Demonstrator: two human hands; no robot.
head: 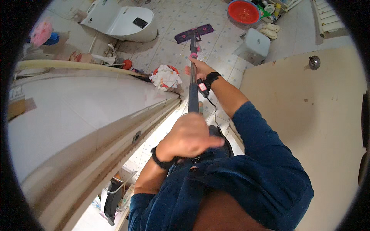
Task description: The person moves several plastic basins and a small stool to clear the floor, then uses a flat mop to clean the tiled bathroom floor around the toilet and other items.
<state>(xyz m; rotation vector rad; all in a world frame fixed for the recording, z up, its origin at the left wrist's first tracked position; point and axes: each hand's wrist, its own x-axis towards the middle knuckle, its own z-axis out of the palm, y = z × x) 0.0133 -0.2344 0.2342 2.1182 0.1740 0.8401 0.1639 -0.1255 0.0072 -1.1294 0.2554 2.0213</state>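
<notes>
A flat mop's pole [193, 99] runs away from my body, with pink fittings and a dark grip section. Its wide purple-black head [194, 33] lies on the tiled floor at the far end. Close to my waist, my left hand [186, 134] is wrapped around the upper end of the pole, thumb out to the side and slightly blurred. Farther down, my right hand [203, 68] holds the pole just above the pink collar. A black strap with a small cabled device [204, 86] sits at my right wrist.
A white toilet [130, 21] with a phone [140, 22] on its lid stands ahead left. An overfull waste basket [165, 77] is beside the left wall's end. On the right are a plastic stool [256, 44], a red basin [243, 12], pale clogs [270, 30] and a door [297, 101] with a round knob.
</notes>
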